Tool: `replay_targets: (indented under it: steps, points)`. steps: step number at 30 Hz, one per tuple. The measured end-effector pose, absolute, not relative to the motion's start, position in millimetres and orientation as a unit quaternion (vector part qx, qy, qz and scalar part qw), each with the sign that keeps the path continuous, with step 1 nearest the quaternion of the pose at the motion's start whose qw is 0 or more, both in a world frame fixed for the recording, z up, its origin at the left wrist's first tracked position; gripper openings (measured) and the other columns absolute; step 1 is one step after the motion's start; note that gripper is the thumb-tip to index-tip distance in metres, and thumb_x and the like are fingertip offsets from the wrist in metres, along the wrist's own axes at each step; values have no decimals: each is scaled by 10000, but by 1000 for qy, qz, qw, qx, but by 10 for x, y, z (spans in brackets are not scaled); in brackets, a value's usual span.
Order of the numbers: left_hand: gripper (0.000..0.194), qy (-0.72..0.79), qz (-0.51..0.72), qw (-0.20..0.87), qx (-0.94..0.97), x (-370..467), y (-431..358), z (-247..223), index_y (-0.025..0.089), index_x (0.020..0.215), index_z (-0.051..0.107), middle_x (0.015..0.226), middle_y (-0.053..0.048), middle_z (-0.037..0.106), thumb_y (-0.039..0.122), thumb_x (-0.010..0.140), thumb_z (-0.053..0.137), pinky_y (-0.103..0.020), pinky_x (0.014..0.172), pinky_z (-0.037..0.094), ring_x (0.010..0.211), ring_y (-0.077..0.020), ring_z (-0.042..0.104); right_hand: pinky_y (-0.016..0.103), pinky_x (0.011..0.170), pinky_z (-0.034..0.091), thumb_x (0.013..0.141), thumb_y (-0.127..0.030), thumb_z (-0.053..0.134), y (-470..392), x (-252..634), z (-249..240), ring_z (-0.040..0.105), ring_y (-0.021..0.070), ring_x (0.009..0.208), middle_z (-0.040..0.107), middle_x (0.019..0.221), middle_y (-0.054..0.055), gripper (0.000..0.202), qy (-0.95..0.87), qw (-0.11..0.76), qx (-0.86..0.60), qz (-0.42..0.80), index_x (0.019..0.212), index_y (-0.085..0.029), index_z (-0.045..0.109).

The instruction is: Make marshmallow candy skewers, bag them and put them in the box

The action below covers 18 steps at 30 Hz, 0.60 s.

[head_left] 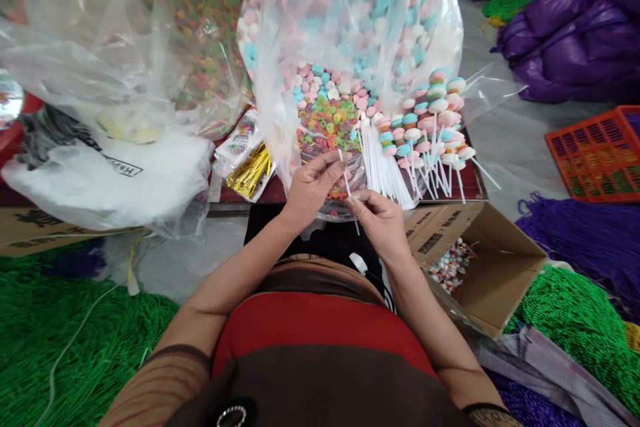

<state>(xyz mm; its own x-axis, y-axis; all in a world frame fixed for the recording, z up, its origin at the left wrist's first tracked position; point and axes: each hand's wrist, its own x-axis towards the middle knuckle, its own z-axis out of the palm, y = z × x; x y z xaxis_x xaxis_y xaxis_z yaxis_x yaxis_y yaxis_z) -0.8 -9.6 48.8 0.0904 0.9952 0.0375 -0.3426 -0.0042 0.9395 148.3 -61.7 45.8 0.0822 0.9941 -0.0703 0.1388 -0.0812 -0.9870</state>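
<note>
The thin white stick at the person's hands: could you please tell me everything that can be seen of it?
The thin, straight white stick looks plain; plastic or paper cannot be told. It slants in the air, upper end leaning away from the person and leftward, near multicoloured ring-shaped candies. The right hand pinches it between thumb and index finger, its lower end poking out below. The left hand has its fingertips at the upper part, their grip unclear. No candy shows on its visible length.

Orange crate [603, 163] near shiny purple bundle [560, 47].
</note>
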Motion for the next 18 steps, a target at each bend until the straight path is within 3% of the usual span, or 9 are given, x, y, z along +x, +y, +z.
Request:
replay_targets:
  steps: [12,15,18]
  points:
    - [425,408,471,664,412,55,-46,459,173,842,770,670,19,650,578,727,830,-205,566,452,602,-79,549,256,507,293,847,-516,744,-635,1430,485,358,89,454,485,510,-98,314,-419,477,-507,582,960,-230,682]
    - [382,437,435,632,469,-3,41,441,177,950,779,764,-5,702,536,821,758,-208,576,451,633,-90,577,247,498,251,803,-510,789,-616,1481,437,352,81,454,469,503,-101,323,-378,503,-515,583,900,-230,660]
    - [317,476,416,527,568,-86,259,493,192,1110,764,900,-32,746,424,943,627,-239,639,494,697,-115,624,245,494,231,777,-500,815,-612,1563,427,360,79,466,471,520,-98,336,-342,522,-530,574,862,-233,630]
